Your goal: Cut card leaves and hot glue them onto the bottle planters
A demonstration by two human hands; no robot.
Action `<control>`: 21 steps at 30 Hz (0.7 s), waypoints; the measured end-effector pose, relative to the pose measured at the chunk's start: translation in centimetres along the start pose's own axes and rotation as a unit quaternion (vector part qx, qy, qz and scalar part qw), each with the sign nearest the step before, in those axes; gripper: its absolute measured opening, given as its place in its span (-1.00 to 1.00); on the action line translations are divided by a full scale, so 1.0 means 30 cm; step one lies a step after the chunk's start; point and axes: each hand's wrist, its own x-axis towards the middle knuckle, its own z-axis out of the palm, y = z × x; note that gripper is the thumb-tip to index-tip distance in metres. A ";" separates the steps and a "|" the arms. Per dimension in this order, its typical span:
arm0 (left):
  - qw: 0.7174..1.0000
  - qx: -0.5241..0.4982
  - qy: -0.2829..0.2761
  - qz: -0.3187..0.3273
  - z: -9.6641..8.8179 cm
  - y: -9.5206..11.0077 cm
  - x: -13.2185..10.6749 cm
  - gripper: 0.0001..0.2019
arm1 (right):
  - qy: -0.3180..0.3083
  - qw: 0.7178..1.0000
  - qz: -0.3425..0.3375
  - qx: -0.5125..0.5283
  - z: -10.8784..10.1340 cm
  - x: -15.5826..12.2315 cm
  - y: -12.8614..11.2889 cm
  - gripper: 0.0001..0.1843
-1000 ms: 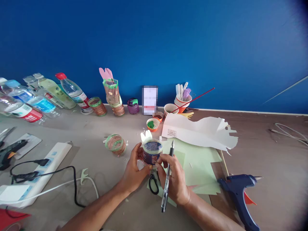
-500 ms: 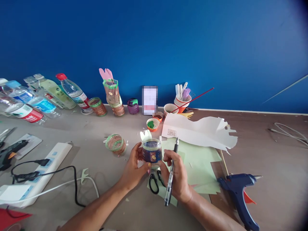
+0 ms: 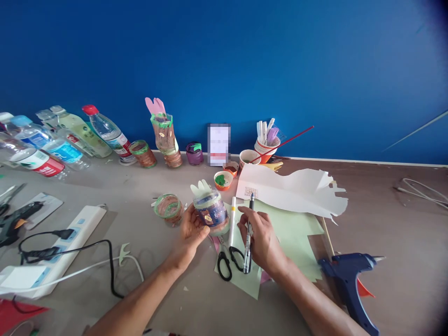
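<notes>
My left hand point(image 3: 192, 233) is wrapped round the side of a small clear cup cut from a plastic bottle point(image 3: 213, 212), with a dark blue label and a pale paper cutout point(image 3: 200, 188) rising behind its rim. The cup is tilted. In my right hand point(image 3: 261, 235) a black pen point(image 3: 248, 254) is gripped, its tip pointing away from me. Between the two hands a white marker with a yellow band point(image 3: 233, 221) lies on pale green paper point(image 3: 294, 242). Below it are black-handled scissors point(image 3: 224, 266), their blades partly hidden.
A brown-and-green painted cup point(image 3: 168, 209) stands left of my left hand. Paint cups point(image 3: 223, 181) and a cup of markers point(image 3: 268, 144) are behind. White torn paper point(image 3: 294, 189) and a blue glue gun point(image 3: 353, 275) lie right. A power strip point(image 3: 75, 247) and several bottles point(image 3: 108, 133) are left.
My left hand has moved the cup slightly left and turned it, tilting its label into view. My right hand has come away from the cup with the pen, uncovering the marker and scissors.
</notes>
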 end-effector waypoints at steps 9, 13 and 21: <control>1.000 0.008 -0.022 0.005 -0.009 0.004 -0.003 -0.48 | -0.233 0.943 0.070 -0.229 -0.028 0.020 0.019 -0.25; 1.000 0.003 -0.023 0.000 -0.009 0.003 -0.002 -0.48 | -0.288 0.916 0.086 -0.266 -0.032 0.022 0.008 -0.15; 1.000 -0.012 -0.021 -0.012 -0.010 0.006 -0.009 -0.44 | -0.268 0.923 0.095 -0.261 -0.026 0.010 0.006 -0.13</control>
